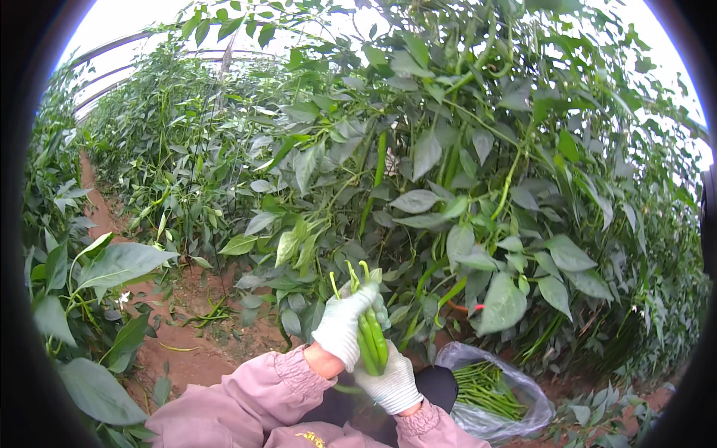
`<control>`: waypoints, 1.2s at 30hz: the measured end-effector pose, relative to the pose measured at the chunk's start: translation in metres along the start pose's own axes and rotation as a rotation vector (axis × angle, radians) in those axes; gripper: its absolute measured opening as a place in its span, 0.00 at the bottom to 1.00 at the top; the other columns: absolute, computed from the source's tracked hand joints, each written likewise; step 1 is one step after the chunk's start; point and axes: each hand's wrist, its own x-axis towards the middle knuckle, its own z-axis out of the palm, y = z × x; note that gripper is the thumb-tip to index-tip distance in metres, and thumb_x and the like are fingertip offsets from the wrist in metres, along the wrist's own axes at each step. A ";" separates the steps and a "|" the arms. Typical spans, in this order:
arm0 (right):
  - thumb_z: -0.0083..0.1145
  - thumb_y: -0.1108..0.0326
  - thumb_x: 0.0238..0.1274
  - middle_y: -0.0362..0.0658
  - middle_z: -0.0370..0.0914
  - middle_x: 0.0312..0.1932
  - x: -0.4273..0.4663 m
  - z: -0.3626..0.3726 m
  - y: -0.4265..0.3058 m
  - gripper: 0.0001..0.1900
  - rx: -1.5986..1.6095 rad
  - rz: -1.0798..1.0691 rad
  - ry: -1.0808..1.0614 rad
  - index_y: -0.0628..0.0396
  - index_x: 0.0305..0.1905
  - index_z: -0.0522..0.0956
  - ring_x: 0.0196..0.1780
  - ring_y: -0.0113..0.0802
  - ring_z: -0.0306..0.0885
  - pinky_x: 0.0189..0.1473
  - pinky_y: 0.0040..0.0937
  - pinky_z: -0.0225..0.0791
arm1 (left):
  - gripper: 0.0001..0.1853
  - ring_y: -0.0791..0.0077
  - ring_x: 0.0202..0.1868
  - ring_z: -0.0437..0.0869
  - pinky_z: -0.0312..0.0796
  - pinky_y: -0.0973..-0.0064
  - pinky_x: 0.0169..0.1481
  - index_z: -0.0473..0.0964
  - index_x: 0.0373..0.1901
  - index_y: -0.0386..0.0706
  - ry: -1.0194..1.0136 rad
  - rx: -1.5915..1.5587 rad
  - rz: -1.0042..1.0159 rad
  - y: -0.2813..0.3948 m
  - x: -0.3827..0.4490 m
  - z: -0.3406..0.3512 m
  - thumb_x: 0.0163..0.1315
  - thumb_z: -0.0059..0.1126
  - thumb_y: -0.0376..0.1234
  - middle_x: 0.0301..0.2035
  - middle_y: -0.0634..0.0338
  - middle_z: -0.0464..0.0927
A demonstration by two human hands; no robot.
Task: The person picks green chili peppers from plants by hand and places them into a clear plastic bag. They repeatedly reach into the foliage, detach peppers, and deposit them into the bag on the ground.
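Observation:
Both hands wear pale knitted work gloves below pink elastic cuffs. A small bunch of long green peppers (372, 341) lies between them, stems pointing up. My left hand (346, 322) is closed round the upper part of the bunch. Under its lower end, my right hand (387, 379) cups and supports the peppers; its fingers are partly hidden. A clear plastic bag (538, 392) holding many long green peppers (487, 389) rests on the ground at the right, beside my dark-clad knee. Other peppers hang on the leafy plant ahead, such as a long green pepper (381, 159).
Dense pepper plants (448, 224) rise directly in front and on the right, with more foliage (112, 274) close at the left. Several loose green peppers (212, 313) lie on the reddish soil (179, 358) at the left. Curved greenhouse ribs (112, 43) cross overhead.

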 end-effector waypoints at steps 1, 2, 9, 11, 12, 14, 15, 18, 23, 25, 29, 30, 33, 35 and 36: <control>0.71 0.61 0.46 0.44 0.81 0.37 0.003 0.002 0.000 0.32 0.125 0.003 -0.029 0.60 0.57 0.69 0.38 0.30 0.80 0.43 0.30 0.73 | 0.26 0.68 0.32 0.80 0.77 0.64 0.40 0.66 0.59 0.44 -0.105 0.009 0.026 0.001 0.002 -0.004 0.60 0.64 0.36 0.29 0.60 0.75; 0.70 0.63 0.48 0.43 0.81 0.35 0.006 0.003 0.001 0.27 0.249 0.002 -0.057 0.60 0.54 0.72 0.37 0.28 0.78 0.42 0.28 0.73 | 0.31 0.67 0.33 0.80 0.77 0.63 0.42 0.64 0.61 0.44 -0.212 0.020 0.056 0.003 0.005 -0.009 0.57 0.66 0.36 0.31 0.59 0.75; 0.70 0.51 0.51 0.46 0.82 0.37 0.046 -0.008 -0.021 0.25 0.040 0.149 -0.454 0.61 0.46 0.79 0.41 0.30 0.78 0.46 0.30 0.72 | 0.30 0.73 0.24 0.75 0.72 0.69 0.32 0.65 0.60 0.37 -0.348 0.281 -0.098 0.034 0.026 -0.020 0.56 0.65 0.28 0.26 0.61 0.73; 0.69 0.52 0.53 0.48 0.81 0.45 0.066 -0.032 -0.042 0.27 -0.204 -0.179 -0.395 0.62 0.51 0.78 0.48 0.33 0.79 0.51 0.31 0.72 | 0.19 0.77 0.19 0.72 0.70 0.74 0.27 0.72 0.49 0.35 -0.336 0.369 0.036 0.046 0.033 -0.007 0.57 0.65 0.29 0.21 0.62 0.71; 0.68 0.57 0.54 0.48 0.80 0.46 0.071 -0.047 -0.054 0.24 0.030 -0.077 -0.411 0.62 0.51 0.77 0.48 0.32 0.79 0.52 0.30 0.72 | 0.18 0.77 0.18 0.71 0.70 0.73 0.26 0.72 0.48 0.36 -0.302 0.370 0.096 0.054 0.035 -0.001 0.58 0.64 0.28 0.20 0.62 0.71; 0.65 0.67 0.56 0.46 0.80 0.45 0.093 -0.076 -0.080 0.18 0.261 -0.068 -0.309 0.62 0.51 0.77 0.46 0.29 0.78 0.50 0.28 0.72 | 0.13 0.77 0.16 0.69 0.69 0.72 0.23 0.72 0.46 0.36 -0.247 0.292 0.183 0.073 0.043 0.012 0.60 0.60 0.27 0.17 0.61 0.70; 0.63 0.72 0.56 0.44 0.81 0.42 0.104 -0.084 -0.090 0.15 0.239 -0.148 -0.185 0.62 0.50 0.78 0.44 0.26 0.78 0.48 0.26 0.72 | 0.12 0.77 0.16 0.69 0.68 0.72 0.24 0.71 0.45 0.36 -0.247 0.243 0.195 0.081 0.046 0.020 0.61 0.58 0.26 0.17 0.62 0.70; 0.56 0.74 0.57 0.39 0.81 0.32 0.136 -0.097 -0.113 0.09 0.432 -0.198 0.172 0.60 0.44 0.78 0.34 0.22 0.75 0.39 0.22 0.70 | 0.13 0.79 0.15 0.69 0.67 0.76 0.23 0.71 0.47 0.37 -0.329 0.270 0.271 0.095 0.057 0.043 0.61 0.59 0.28 0.17 0.64 0.70; 0.49 0.64 0.65 0.46 0.81 0.36 0.241 -0.128 -0.124 0.12 0.972 -0.225 0.594 0.60 0.45 0.77 0.36 0.36 0.79 0.43 0.34 0.72 | 0.15 0.81 0.16 0.70 0.66 0.81 0.22 0.73 0.47 0.37 -0.319 0.516 0.360 0.086 0.111 0.091 0.60 0.60 0.31 0.20 0.66 0.72; 0.48 0.53 0.67 0.49 0.80 0.46 0.280 -0.153 -0.117 0.20 1.226 -0.068 0.476 0.60 0.49 0.76 0.45 0.42 0.79 0.51 0.40 0.71 | 0.15 0.78 0.19 0.74 0.71 0.77 0.26 0.75 0.47 0.36 -0.284 0.630 0.385 0.077 0.140 0.110 0.60 0.61 0.32 0.24 0.62 0.77; 0.55 0.50 0.62 0.40 0.74 0.28 0.328 -0.187 -0.097 0.15 1.119 -0.209 0.479 0.52 0.37 0.76 0.31 0.32 0.73 0.35 0.33 0.68 | 0.13 0.64 0.31 0.82 0.75 0.70 0.42 0.76 0.48 0.37 -0.278 0.924 0.638 0.100 0.196 0.146 0.62 0.55 0.29 0.29 0.58 0.83; 0.59 0.53 0.61 0.36 0.70 0.23 0.331 -0.192 -0.095 0.13 1.122 -0.136 0.624 0.50 0.33 0.75 0.24 0.28 0.68 0.28 0.29 0.64 | 0.13 0.63 0.31 0.82 0.75 0.70 0.42 0.76 0.47 0.35 -0.271 0.989 0.728 0.116 0.208 0.154 0.61 0.55 0.29 0.27 0.57 0.82; 0.56 0.66 0.63 0.40 0.78 0.31 0.318 -0.198 -0.093 0.07 0.675 -0.318 0.820 0.53 0.43 0.77 0.31 0.32 0.78 0.31 0.29 0.71 | 0.11 0.63 0.25 0.81 0.75 0.68 0.32 0.75 0.40 0.32 -0.155 0.967 0.599 0.168 0.233 0.169 0.59 0.56 0.30 0.22 0.54 0.80; 0.54 0.73 0.63 0.41 0.79 0.34 0.305 -0.200 -0.096 0.08 0.652 -0.337 0.797 0.57 0.46 0.76 0.31 0.28 0.77 0.30 0.23 0.71 | 0.10 0.64 0.17 0.79 0.75 0.67 0.23 0.74 0.34 0.31 -0.067 0.857 0.456 0.199 0.241 0.166 0.57 0.58 0.30 0.19 0.53 0.78; 0.53 0.73 0.63 0.41 0.78 0.36 0.299 -0.201 -0.098 0.09 0.640 -0.343 0.789 0.59 0.47 0.75 0.31 0.27 0.76 0.31 0.23 0.71 | 0.09 0.64 0.15 0.77 0.74 0.67 0.20 0.74 0.32 0.32 -0.093 0.739 0.448 0.209 0.242 0.157 0.56 0.58 0.30 0.17 0.54 0.77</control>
